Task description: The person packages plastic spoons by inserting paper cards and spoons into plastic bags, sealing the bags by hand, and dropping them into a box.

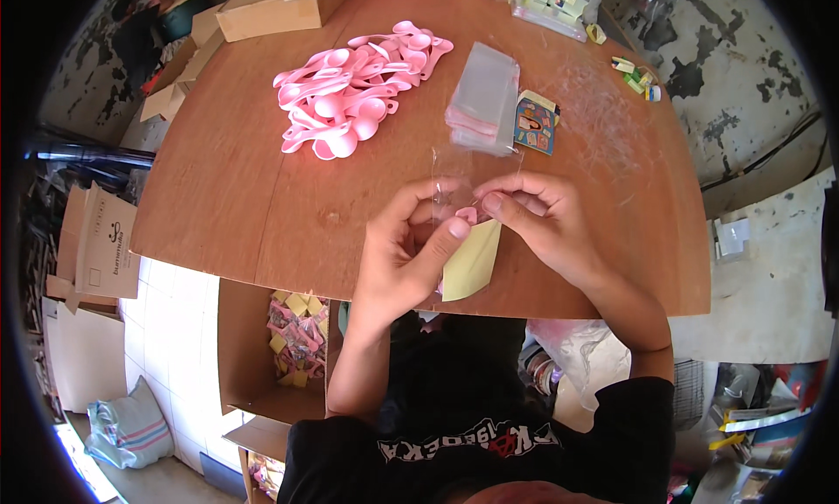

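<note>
My left hand [406,251] and my right hand [537,220] meet over the near edge of the brown wooden table [236,198]. Together they pinch a clear plastic sleeve [454,168] that stands up between the fingertips. A pink plastic spoon [468,214] sits between my thumbs at the sleeve's lower end. A pale yellow card [472,259] hangs below my left thumb, held with the sleeve. A pile of several pink spoons [350,89] lies farther back on the table, to the left of my hands.
A stack of clear sleeves [483,98] and a colourful printed card [535,126] lie behind my hands. Cardboard boxes [271,10] stand at the table's far left. An open box with packed yellow and pink items [299,338] sits below the table on the left.
</note>
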Demonstrator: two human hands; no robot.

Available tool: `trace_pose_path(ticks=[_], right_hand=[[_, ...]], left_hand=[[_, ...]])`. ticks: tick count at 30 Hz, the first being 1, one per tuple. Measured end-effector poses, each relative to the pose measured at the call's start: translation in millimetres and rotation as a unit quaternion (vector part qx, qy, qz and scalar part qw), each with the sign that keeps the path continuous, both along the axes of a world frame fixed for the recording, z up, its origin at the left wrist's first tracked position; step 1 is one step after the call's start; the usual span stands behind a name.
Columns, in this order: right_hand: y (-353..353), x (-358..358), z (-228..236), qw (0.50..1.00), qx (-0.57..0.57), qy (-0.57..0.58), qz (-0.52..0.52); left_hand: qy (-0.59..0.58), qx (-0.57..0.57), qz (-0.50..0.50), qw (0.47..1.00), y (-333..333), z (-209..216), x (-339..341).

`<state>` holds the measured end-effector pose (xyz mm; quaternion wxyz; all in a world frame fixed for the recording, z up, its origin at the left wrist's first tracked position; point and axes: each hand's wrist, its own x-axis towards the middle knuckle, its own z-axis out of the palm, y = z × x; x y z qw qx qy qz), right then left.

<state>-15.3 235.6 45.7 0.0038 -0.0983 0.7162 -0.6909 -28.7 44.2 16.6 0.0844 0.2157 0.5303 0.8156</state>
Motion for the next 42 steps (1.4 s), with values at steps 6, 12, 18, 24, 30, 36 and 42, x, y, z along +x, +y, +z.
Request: trace_pose_path(ticks=[6,12,18,24,30,36,42], right_hand=[[-2,0,-2,0.999,-0.037,-0.01,0.007],[-1,1,-12,1.0,-0.015,0.014,-0.003],[-1,1,-21,0.999,-0.044,0.031,0.004],[-4,3,-16,0.998,-0.04,0.038,-0.001],[-5,2,-7,0.998,-0.036,-0.014,0.045],[-6,4,2,0.999,-0.027,-0.003,0.029],[6,14,83,0.975,0.088,0.192,-0.067]], left_hand=[[0.024,-0.026,0.025,0.999,-1,-7,-5],[0.003,-0.018,0.059,0.998,-2,-4,-4],[0.032,-0.015,0.06,0.998,-9,-13,-7],[0.026,-0.016,0.045,0.999,-24,-17,-13],[0.039,-0.052,0.059,0.996,-24,-17,-11],[0.056,-0.017,0.018,0.998,-21,-15,-8],[0.042,0.008,0.033,0.999,-25,-16,-10]])
